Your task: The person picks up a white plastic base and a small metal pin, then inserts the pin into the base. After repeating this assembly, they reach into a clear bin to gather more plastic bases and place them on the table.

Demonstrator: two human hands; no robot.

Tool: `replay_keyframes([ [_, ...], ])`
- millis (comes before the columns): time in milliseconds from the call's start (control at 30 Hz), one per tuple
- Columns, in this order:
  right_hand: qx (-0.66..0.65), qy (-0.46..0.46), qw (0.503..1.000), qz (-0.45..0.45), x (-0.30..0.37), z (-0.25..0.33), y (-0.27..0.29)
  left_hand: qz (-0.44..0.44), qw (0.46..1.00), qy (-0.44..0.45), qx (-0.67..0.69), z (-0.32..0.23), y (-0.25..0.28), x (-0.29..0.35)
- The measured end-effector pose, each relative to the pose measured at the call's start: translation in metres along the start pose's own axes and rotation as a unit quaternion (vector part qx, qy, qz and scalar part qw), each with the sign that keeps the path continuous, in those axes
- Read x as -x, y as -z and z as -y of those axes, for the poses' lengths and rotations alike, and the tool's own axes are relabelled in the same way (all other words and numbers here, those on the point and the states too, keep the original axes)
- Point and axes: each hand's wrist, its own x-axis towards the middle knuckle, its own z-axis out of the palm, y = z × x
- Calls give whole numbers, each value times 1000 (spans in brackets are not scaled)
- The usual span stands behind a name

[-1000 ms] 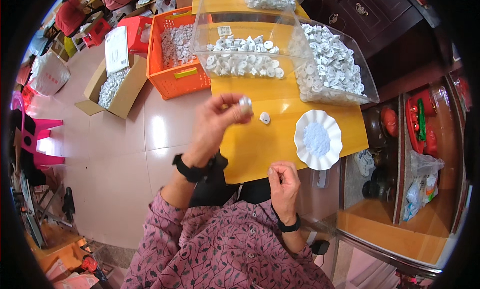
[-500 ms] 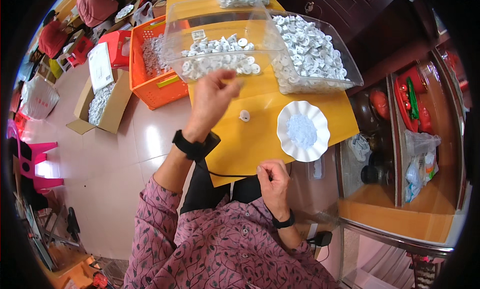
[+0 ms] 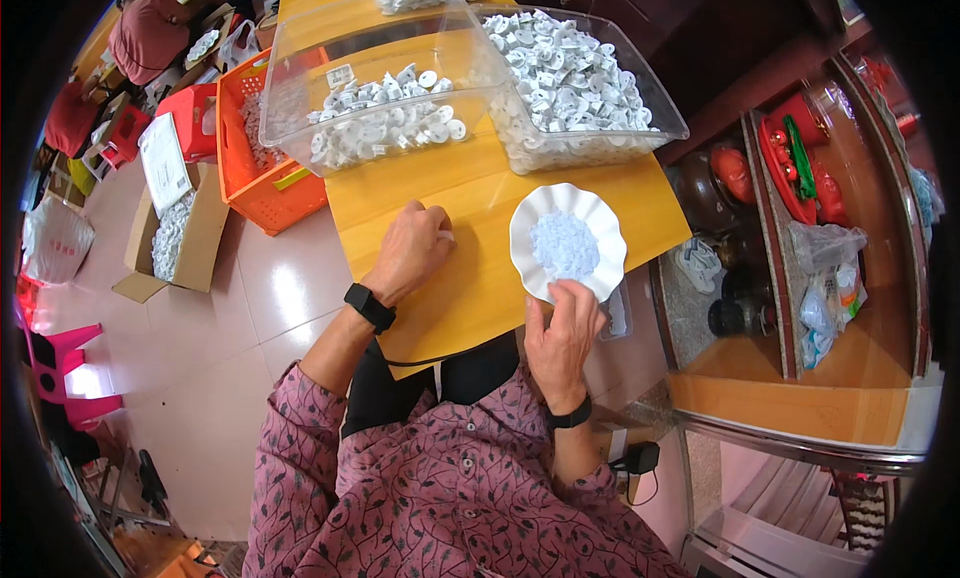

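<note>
My left hand (image 3: 408, 246) rests low over the yellow table (image 3: 470, 323), its fingers pinched on a small white round plastic piece (image 3: 446, 235) that is mostly covered by them. To its right stands a white plate (image 3: 520, 240) with a wavy rim, holding a heap of tiny pale-blue bits (image 3: 565, 243). My right hand (image 3: 563, 336) is at the plate's near rim. Its fingers are bent over the edge by the heap, and the thumb stands a little apart from them. Nothing shows between them.
Beyond my hands are a clear bin (image 3: 385, 128) partly filled with white plastic pieces and a fuller clear bin (image 3: 600, 150). An orange crate (image 3: 262, 193) and a cardboard box (image 3: 205, 243) stand left on the floor. A shelf cabinet (image 3: 775, 268) is at the right. Other people (image 3: 150, 33) sit far left.
My left hand has come down from near the clear bin onto the small white piece on the table. My right hand has moved up and forward to the plate. The whole view has shifted.
</note>
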Motion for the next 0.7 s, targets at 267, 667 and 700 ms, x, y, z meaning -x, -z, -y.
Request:
replay_keyframes([
  [267, 69, 19, 995, 62, -7, -16, -13, 46, 996, 12, 78, -11, 9, 17],
  [667, 32, 61, 996, 49, -7, -15, -9, 88, 865, 218, 444, -40, 25, 76],
  [700, 15, 65, 997, 41, -7, -13, -9, 81, 854, 223, 464, -40, 20, 80],
])
